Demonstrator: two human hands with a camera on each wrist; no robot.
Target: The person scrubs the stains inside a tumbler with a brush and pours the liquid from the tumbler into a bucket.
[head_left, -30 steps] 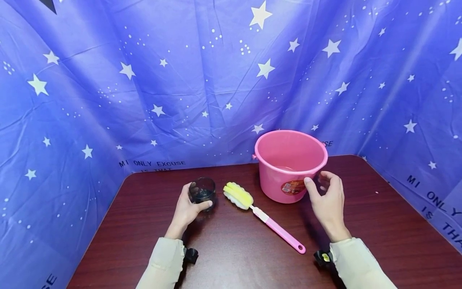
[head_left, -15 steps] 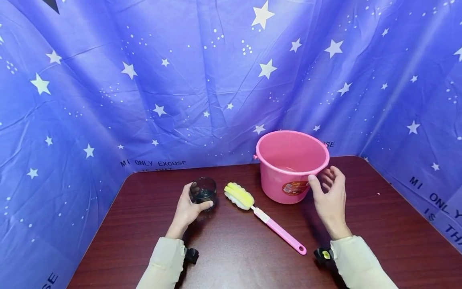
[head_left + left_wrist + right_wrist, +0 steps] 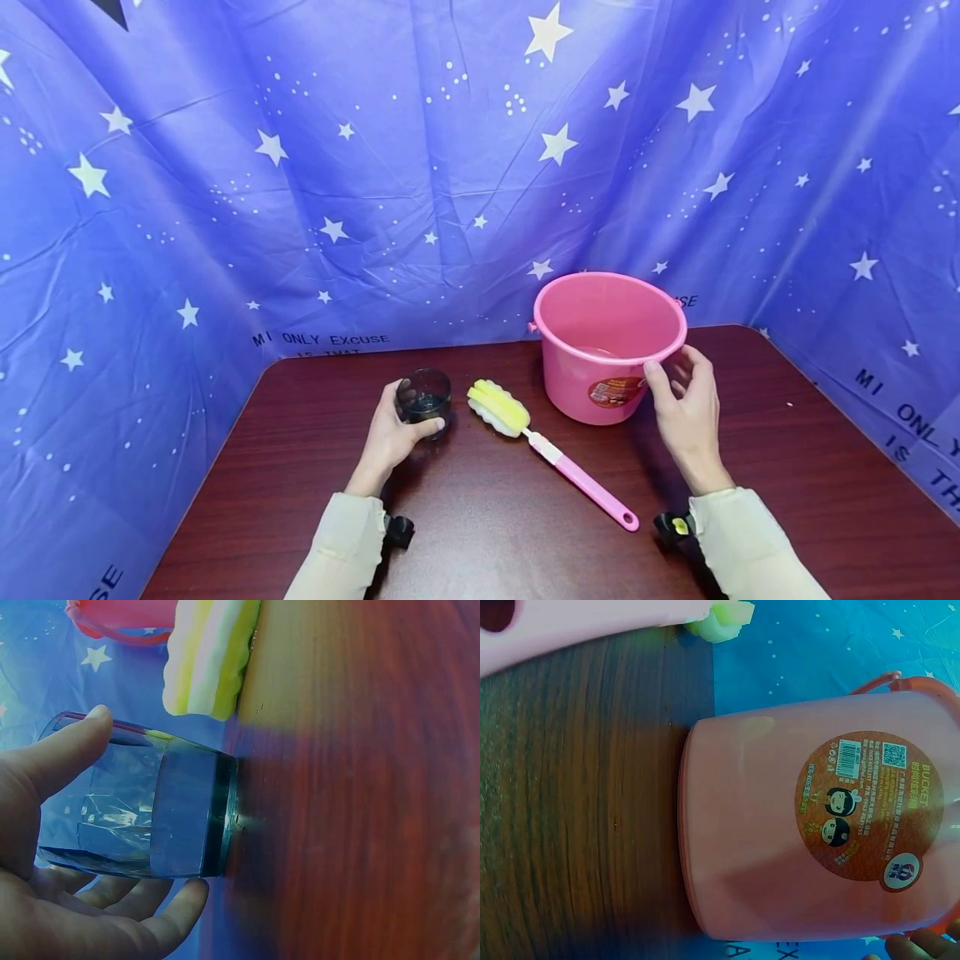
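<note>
My left hand [image 3: 392,433] grips a dark, see-through drinking glass [image 3: 150,802], thumb on one side and fingers round the other. Upright, the glass has its base right at the tabletop. At the right, a pink plastic bucket [image 3: 570,375] stands with its round label facing me. My right hand [image 3: 688,417] holds the bucket's right side just under the rim, thumb at the front and fingers curved round towards the back. Only a few fingertips [image 3: 922,943] of this hand show in the right wrist view. Between the hands lies a bottle brush [image 3: 581,483] with a yellow-and-white sponge head.
The dark red wooden table [image 3: 480,550] carries these things. A blue-purple curtain [image 3: 375,167] with white stars hangs close behind the table and on both sides. The bucket's handle [image 3: 877,681] shows beside its rim in the right wrist view.
My right hand's thumb has shifted slightly right along the bucket, and its fingers have drawn in against the side. The left hand keeps the glass in place; the whole view has drifted a little.
</note>
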